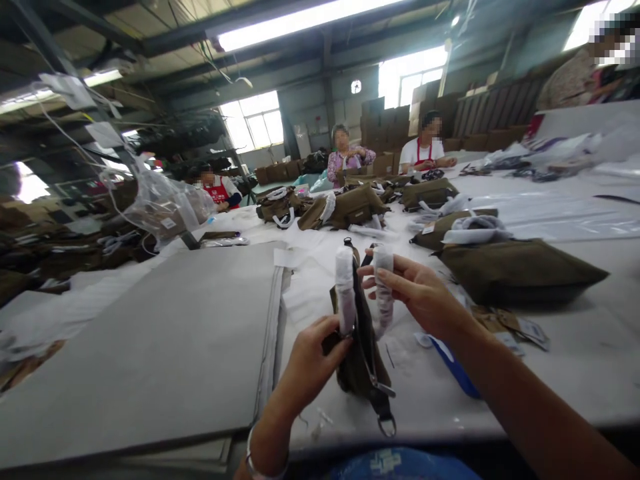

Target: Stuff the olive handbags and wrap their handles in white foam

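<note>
An olive-brown handbag (pixel 357 363) stands on the white table in front of me, its zipper partly undone along the top. Two handles wrapped in white paper rise from it. My left hand (pixel 313 357) pinches the bag's near left side at the base of the left wrapped handle (pixel 345 283). My right hand (pixel 417 290) has thumb and fingers closed round the right wrapped handle (pixel 384 280). A metal zipper pull (pixel 384 388) and a D-ring (pixel 387 425) hang at the bag's near end.
A stack of grey sheets (pixel 150 340) covers the table's left. Olive bags (pixel 520 270) lie to the right and further back. Under my right forearm is a blue object (pixel 457 370), with paper tags (pixel 520 330) beyond. Several people work across the table, one in a patterned shirt (pixel 350 160).
</note>
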Demonstrator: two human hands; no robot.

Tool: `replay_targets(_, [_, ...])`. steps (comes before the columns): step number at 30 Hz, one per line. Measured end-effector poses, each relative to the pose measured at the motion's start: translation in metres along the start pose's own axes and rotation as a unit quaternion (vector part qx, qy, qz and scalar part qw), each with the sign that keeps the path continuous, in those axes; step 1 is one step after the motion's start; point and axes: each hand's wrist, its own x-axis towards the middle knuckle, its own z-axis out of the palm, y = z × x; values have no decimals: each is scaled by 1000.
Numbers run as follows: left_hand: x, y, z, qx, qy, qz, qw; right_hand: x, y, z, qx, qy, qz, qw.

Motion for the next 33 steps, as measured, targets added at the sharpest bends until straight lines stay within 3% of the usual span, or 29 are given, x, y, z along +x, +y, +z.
replay_targets(5, [-1,1,-4,6,-25,-41,999,-3,3,-21,-141,102,-56,983])
replay_targets(8, [-1,1,-16,-13,-93,-51,994,-4,7,-31,-192,144,-65,969])
replay_targets(10, [3,1,-23,-21,-156,-22,987,-5,10,-35,-229,172,-78,955])
replay_targets(12, [13,1,-26,-5,-181,38,983,-7,15,-35,-300,211,-112,924])
replay_targets(14, [28,2,-21,53,-159,114,979,-11,21,-29,-403,237,-157,870])
replay_targets(17, [54,4,-6,189,-126,215,950,-23,36,-15,-540,213,-205,788])
replay_targets(19, [68,4,2,264,-148,258,918,-33,50,-6,-583,191,-207,762])
replay_targets(22, [82,-2,5,338,-171,305,874,-48,70,-1,-600,175,-154,765])
replay_targets(25, [85,-11,3,375,-147,350,846,-59,79,-3,-594,140,-74,789])
replay_targets(29, [78,-21,1,362,-109,390,840,-61,72,-8,-596,54,14,801])
replay_targets(33, [75,-19,-1,345,-68,406,843,-50,67,-10,-616,26,77,783])
